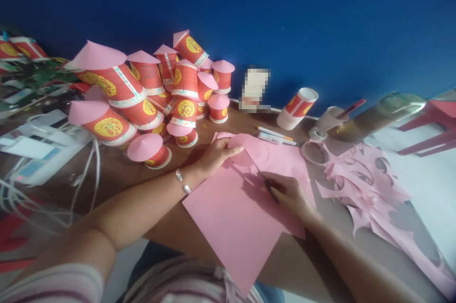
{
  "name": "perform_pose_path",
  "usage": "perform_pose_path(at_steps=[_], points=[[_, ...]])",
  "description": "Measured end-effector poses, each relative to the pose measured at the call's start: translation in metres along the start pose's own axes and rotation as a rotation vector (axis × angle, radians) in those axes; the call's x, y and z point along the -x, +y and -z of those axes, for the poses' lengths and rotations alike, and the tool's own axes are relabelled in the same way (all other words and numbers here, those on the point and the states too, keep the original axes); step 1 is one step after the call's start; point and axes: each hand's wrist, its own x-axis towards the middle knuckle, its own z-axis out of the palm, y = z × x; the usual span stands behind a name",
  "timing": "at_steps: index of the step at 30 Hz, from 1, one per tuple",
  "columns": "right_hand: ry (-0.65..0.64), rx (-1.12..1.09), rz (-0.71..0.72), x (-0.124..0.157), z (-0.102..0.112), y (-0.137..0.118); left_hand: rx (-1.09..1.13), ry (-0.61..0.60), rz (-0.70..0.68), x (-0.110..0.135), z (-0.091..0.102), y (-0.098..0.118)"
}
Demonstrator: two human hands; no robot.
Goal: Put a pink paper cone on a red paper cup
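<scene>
My left hand (217, 155) pinches the edge of a round pink paper disc (242, 147) between thumb and fingers. In my right hand (290, 194) is a pair of scissors (270, 186), its dark handle partly hidden by the fingers. The blades point up and left, with their tip at the disc's lower right edge. Beneath both hands lie sheets of pink paper (237, 227), one of which hangs over the table's front edge.
Red paper-cup lanterns (186, 108) with pink cone roofs are heaped at left, beside a white device (39, 146) with cables. Pink paper scraps (370, 189) lie right, near a tape roll (315, 153). Stacked cups (297, 108), a pen (276, 133) and a bottle (381, 113) stand or lie behind.
</scene>
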Motion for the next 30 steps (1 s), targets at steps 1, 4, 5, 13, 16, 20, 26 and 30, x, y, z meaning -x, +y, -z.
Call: perform_pose_path(at_steps=[1,4,5,13,16,20,26,30], points=[[0.001,0.006,0.001,0.0000,-0.0001,0.0007,-0.009,0.009,-0.004,-0.0001,-0.0001,0.0002],[-0.003,0.008,0.003,-0.0001,0.0002,0.0015,-0.015,0.029,-0.007,-0.0003,-0.0003,0.0007],[-0.007,0.008,0.000,0.0000,0.0003,0.0011,-0.011,0.026,-0.007,-0.0003,-0.0003,0.0008],[-0.017,-0.022,-0.046,0.0010,0.0005,-0.0034,0.054,-0.083,0.029,0.0017,-0.0002,0.0020],[-0.020,-0.028,-0.041,0.0010,0.0005,-0.0012,0.039,-0.064,-0.001,0.0015,-0.0006,0.0021],[-0.015,-0.020,-0.022,0.0010,0.0010,0.0012,0.026,-0.065,-0.027,0.0003,0.0001,0.0000],[-0.005,0.020,-0.014,0.0008,0.0011,-0.0003,-0.143,0.011,-0.102,-0.0003,0.0014,-0.0001],[0.000,0.027,-0.004,0.0004,0.0006,-0.0004,-0.141,0.007,-0.098,-0.0001,0.0005,0.0013]])
